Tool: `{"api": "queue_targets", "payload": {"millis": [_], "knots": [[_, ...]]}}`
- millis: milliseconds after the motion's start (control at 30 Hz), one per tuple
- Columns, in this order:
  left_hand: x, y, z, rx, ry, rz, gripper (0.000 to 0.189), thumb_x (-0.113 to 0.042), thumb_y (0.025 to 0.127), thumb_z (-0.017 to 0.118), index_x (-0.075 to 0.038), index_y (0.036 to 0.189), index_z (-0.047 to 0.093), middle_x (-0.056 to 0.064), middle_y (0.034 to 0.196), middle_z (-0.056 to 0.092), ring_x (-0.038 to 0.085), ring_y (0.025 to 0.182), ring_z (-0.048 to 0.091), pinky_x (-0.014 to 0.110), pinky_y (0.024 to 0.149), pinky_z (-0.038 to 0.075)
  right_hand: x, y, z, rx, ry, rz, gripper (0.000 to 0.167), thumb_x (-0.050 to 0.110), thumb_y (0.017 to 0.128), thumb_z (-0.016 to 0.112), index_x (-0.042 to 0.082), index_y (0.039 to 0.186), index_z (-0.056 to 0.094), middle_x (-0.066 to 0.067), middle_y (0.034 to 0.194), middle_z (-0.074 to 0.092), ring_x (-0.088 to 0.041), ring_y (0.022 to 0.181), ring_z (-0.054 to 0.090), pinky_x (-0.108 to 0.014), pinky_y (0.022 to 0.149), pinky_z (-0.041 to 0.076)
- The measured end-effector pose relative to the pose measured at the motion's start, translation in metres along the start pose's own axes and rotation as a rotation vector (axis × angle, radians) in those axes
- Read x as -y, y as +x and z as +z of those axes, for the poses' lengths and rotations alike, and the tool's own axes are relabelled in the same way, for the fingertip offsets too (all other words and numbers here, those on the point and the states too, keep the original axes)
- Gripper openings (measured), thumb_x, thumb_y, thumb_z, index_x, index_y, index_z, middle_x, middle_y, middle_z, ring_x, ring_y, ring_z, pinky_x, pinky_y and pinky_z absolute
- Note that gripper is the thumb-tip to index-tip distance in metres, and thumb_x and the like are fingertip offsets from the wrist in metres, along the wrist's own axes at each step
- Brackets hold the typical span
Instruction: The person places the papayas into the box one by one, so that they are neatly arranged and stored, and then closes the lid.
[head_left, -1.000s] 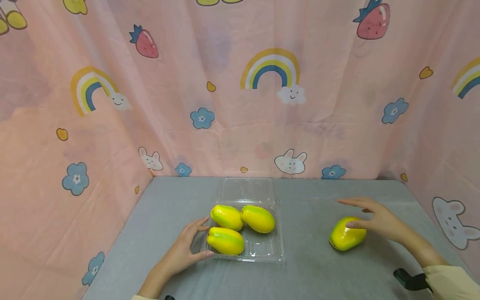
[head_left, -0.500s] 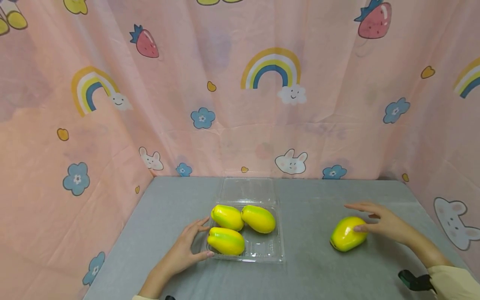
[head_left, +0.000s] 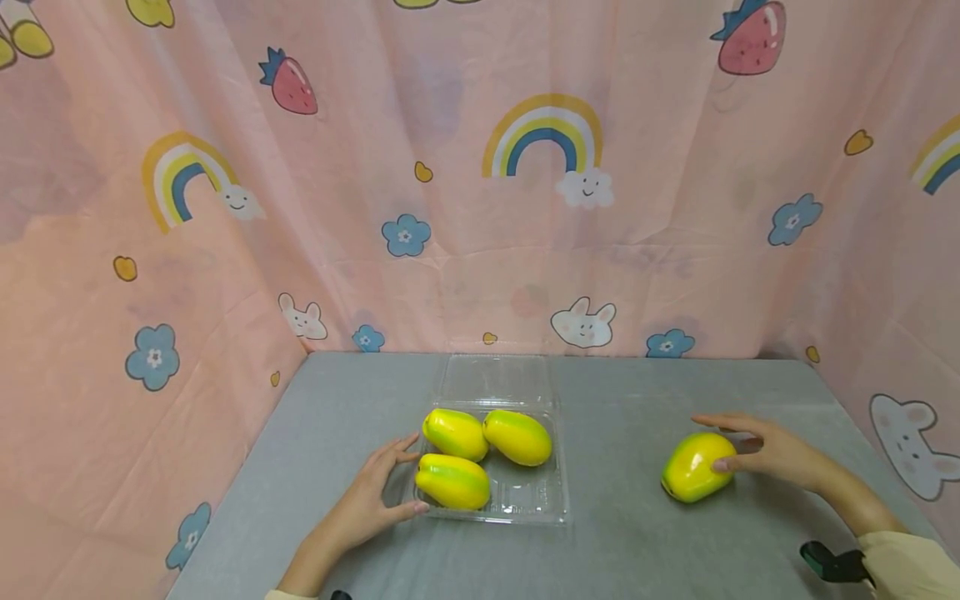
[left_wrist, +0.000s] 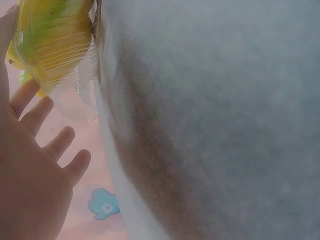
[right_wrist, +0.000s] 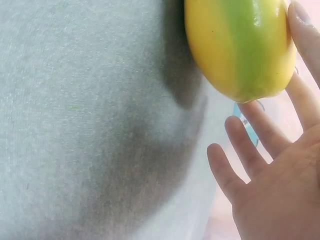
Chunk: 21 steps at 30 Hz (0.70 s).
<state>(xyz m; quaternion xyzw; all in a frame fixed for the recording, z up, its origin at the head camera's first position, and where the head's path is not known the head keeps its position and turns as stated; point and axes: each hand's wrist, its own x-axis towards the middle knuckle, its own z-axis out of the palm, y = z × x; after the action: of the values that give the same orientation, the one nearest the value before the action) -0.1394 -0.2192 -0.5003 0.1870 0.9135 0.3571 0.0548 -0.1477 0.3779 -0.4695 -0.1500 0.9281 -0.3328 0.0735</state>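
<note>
A clear plastic clamshell box lies on the table with its lid folded back. Inside are three glossy yellow-green papayas: one at the front left, one at the back left and one at the back right. Beside the box's left side, my left hand has its fingers spread, with fingertips right at the wall. Another papaya lies on the table to the right. Around its right side is my right hand, thumb over the skin and the other fingers loosely extended behind it.
The grey table meets a pink patterned curtain at its back edge and sides. The transparent lid lies behind the box. A dark strap piece sticks out by the right sleeve.
My right hand has shifted slightly right and lower around the loose papaya, its thumb now nearer the fruit's right side. The left hand, box and papayas stay in place.
</note>
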Motion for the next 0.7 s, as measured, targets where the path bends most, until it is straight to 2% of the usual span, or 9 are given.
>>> {"api": "queue_targets", "payload": {"millis": [133,267,367,500,600,700], "knots": [[-0.0017,-0.0001,-0.0008,0.003,-0.013,0.004,0.087,-0.062,0.077,0.074,-0.031,0.150,0.038,-0.011,0.162,0.031,0.030,0.152,0.025,0.068,0.115,0.028,-0.0032,-0.0003,0.0008,0.019,0.042,-0.003,0.058,0.030,0.089,0.072,0.017,0.142,0.054,0.021,0.136,0.049,0.030,0.109,0.029,-0.059,0.089,0.052],[-0.0027,0.0002,-0.0010,0.004,-0.015,0.000,0.088,-0.059,0.078,0.075,-0.031,0.151,0.037,-0.010,0.161,0.032,0.031,0.152,0.025,0.068,0.115,0.028,-0.0047,-0.0007,0.0014,0.037,0.053,0.001,0.057,0.029,0.089,0.072,0.017,0.142,0.054,0.030,0.134,0.046,0.031,0.109,0.028,-0.058,0.090,0.052],[-0.0026,0.0003,-0.0009,0.004,-0.013,-0.004,0.087,-0.059,0.078,0.076,-0.029,0.150,0.039,-0.011,0.162,0.031,0.031,0.152,0.025,0.068,0.115,0.028,-0.0054,-0.0010,0.0009,0.065,0.061,0.010,0.057,0.029,0.090,0.071,0.018,0.143,0.054,0.033,0.132,0.045,0.030,0.109,0.030,-0.051,0.089,0.052],[-0.0025,0.0001,-0.0007,0.001,-0.009,-0.003,0.085,-0.061,0.077,0.075,-0.027,0.147,0.042,-0.011,0.162,0.030,0.030,0.152,0.025,0.067,0.116,0.028,-0.0061,-0.0018,-0.0004,0.108,0.070,0.022,0.058,0.029,0.090,0.070,0.020,0.144,0.052,0.035,0.131,0.042,0.026,0.109,0.037,-0.031,0.087,0.053],[-0.0025,-0.0001,-0.0007,-0.002,-0.013,0.001,0.085,-0.061,0.077,0.075,-0.027,0.147,0.043,-0.011,0.162,0.030,0.031,0.152,0.025,0.067,0.116,0.028,-0.0062,-0.0025,-0.0009,0.131,0.078,0.025,0.060,0.028,0.090,0.070,0.019,0.146,0.050,0.030,0.133,0.044,0.023,0.109,0.041,-0.021,0.084,0.051],[-0.0026,-0.0004,-0.0006,-0.006,-0.013,0.006,0.084,-0.061,0.077,0.075,-0.027,0.147,0.043,-0.011,0.162,0.030,0.031,0.152,0.025,0.067,0.116,0.028,-0.0060,-0.0026,-0.0010,0.140,0.076,0.025,0.060,0.028,0.090,0.070,0.019,0.146,0.049,0.013,0.141,0.049,0.022,0.109,0.043,-0.020,0.083,0.050]]}}
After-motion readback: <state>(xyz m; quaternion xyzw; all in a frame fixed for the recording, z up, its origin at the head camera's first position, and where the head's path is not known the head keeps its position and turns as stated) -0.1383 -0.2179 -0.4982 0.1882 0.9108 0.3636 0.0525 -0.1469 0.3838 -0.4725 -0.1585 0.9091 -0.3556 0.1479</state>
